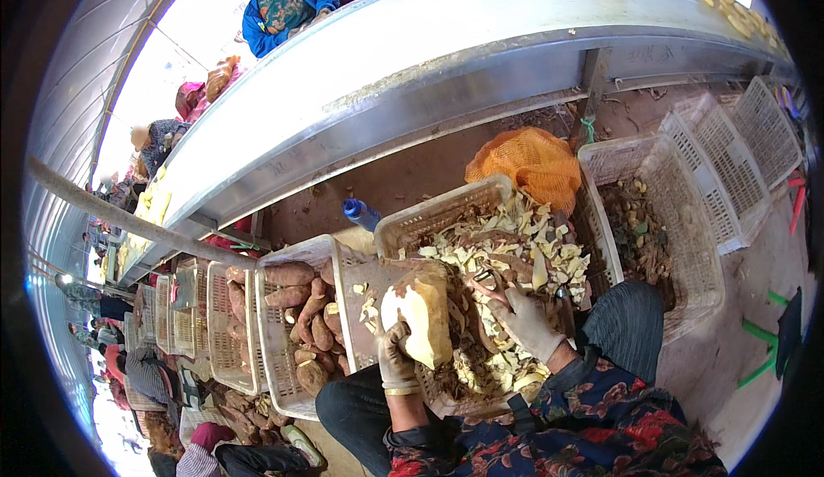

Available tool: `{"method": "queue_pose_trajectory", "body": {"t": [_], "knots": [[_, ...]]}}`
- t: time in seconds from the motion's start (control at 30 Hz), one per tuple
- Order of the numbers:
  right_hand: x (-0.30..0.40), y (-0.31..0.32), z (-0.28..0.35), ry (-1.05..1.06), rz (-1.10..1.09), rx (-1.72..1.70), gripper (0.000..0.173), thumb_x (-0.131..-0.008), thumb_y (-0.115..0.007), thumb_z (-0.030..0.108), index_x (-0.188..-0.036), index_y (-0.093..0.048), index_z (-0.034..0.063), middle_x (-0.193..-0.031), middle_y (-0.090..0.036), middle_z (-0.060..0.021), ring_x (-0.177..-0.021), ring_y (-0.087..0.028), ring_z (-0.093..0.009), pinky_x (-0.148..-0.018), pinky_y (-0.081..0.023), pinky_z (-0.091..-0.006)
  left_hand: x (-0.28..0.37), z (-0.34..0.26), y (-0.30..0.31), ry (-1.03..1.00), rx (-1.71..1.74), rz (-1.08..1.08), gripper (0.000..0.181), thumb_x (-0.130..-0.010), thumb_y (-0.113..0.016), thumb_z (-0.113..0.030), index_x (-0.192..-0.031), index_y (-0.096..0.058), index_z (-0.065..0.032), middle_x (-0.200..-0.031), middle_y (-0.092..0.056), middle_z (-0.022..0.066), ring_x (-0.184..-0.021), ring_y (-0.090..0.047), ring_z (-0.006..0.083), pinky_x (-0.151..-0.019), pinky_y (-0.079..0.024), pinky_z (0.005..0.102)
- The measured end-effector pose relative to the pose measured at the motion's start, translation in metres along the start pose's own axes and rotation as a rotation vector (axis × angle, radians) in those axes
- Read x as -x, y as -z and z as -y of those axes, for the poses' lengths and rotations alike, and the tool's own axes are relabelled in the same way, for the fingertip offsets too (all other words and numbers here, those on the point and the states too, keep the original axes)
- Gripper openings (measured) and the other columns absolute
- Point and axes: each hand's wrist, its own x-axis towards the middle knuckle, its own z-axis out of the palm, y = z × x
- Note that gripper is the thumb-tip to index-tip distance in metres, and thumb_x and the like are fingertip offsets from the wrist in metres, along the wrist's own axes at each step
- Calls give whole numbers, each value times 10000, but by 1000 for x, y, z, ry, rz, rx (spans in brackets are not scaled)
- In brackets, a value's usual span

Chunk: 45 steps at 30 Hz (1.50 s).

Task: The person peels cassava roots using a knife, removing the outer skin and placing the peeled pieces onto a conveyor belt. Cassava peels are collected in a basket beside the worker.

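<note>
A large, partly peeled root tuber [418,313], pale where bare and brown at its upper part, is gripped by my gloved left hand [399,356] at its lower left. My gloved right hand [529,324] is closed around a peeler [489,289], a little to the right of the tuber and apart from it. Both hands are above a plastic crate [444,204] heaped with pale and brown peelings [515,245]. Whole reddish-brown tubers [315,322] fill a crate on the left.
An orange mesh bag [524,161] and a blue bottle [360,213] stand beyond the peelings crate. Another crate [702,239] with scraps is at right, near a green-legged stool [759,342]. A long metal table [450,32] crosses ahead, with people along it. Another person sits at lower left.
</note>
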Motion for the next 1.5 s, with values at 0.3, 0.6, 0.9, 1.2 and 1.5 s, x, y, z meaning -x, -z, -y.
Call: {"method": "queue_pose_trajectory", "body": {"t": [0.3,0.6,0.9,1.2,1.5], "knots": [[4,11,21,152,-98,-216,357,-1014,-527,353,-1016,-561,-3,-738,-591,-134,-623,-606,-244,-552,-480,-406,-49,-7,-28,354,-337,65,491,-896,-591,-243,-1279,-523,57,-870,-604,43,-753,-541,127,-767,-473,259],[25,-14,15,315,-19,71,311,-1043,-440,337,-911,-503,63,-639,-442,-33,-518,-452,-144,-459,-369,-299,-44,11,-59,292,178,-176,375,-957,-551,-258,-1255,-596,-35,-1226,-643,90,-1111,-612,214,-961,-506,361],[94,0,1,360,71,591,276,-1043,-427,312,-985,-526,60,-655,-492,-20,-493,-468,-124,-417,-415,-289,-59,11,-78,403,295,-229,414,-944,-597,-292,-1288,-571,-63,-1215,-639,89,-1104,-618,241,-955,-519,402],[82,-11,12,310,69,616,289,-1054,-407,293,-1085,-533,35,-670,-513,-13,-458,-428,-102,-402,-408,-287,-56,21,-69,335,188,-215,444,-969,-555,-360,-1293,-562,-57,-1235,-625,98,-1091,-617,247,-949,-519,410],[50,-15,20,324,111,617,340,-1066,-361,344,-1085,-534,52,-664,-493,3,-443,-425,-100,-375,-387,-271,-54,17,-82,380,195,-244,417,-936,-620,-297,-1267,-581,-45,-1218,-637,90,-1078,-622,229,-937,-526,380]]}}
